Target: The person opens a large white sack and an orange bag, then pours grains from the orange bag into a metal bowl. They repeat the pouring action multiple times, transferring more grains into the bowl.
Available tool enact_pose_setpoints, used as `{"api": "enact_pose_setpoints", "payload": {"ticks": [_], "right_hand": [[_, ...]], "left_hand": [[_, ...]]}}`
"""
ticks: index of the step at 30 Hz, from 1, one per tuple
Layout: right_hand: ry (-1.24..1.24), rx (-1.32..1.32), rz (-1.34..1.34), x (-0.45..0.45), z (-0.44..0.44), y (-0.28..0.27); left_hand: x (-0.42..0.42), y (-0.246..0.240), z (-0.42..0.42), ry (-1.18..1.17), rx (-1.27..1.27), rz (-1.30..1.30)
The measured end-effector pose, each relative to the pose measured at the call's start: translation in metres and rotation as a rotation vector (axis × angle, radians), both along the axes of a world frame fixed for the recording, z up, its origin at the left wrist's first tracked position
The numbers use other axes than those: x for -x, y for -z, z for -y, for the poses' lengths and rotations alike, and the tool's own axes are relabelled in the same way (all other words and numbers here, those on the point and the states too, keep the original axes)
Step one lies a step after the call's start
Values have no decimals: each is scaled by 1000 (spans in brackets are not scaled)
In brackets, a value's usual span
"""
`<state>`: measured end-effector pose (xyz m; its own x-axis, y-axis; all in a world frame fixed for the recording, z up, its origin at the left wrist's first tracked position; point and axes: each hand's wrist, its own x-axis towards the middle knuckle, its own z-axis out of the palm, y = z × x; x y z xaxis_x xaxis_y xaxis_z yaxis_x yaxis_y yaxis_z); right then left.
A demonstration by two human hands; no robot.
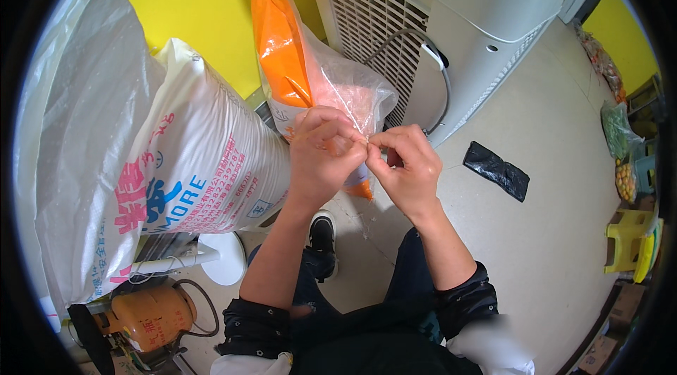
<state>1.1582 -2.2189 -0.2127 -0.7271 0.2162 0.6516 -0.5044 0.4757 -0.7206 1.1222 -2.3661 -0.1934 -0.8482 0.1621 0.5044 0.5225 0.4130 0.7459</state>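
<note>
My left hand and my right hand meet at the fingertips in front of an orange and clear plastic bag. Thumb and forefinger of each hand pinch a thin white string where it runs down over the bag. The clear side of the bag shows a pinkish inner package. What the fingertips hold beyond the string is too small to tell. To the left of my left hand stands a large white woven sack with pink and blue printing.
Behind the bag stands a white appliance with a grille and a grey cable. A black plastic bag lies on the floor at right. An orange gas cylinder is at lower left, a yellow stool at far right. My shoe is below.
</note>
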Motion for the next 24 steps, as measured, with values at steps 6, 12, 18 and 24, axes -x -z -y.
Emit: {"api": "enact_pose_setpoints", "payload": {"ticks": [6, 12, 18, 24], "right_hand": [[-151, 246, 121, 7, -4, 5], [-245, 487, 173, 7, -8, 10], [-169, 312, 174, 0, -8, 5], [-69, 112, 36, -4, -3, 3]], "left_hand": [[2, -1, 0, 40, 23, -31], [3, 1, 0, 38, 33, -37], [3, 5, -2, 34, 40, -55], [1, 3, 1, 26, 70, -75]]}}
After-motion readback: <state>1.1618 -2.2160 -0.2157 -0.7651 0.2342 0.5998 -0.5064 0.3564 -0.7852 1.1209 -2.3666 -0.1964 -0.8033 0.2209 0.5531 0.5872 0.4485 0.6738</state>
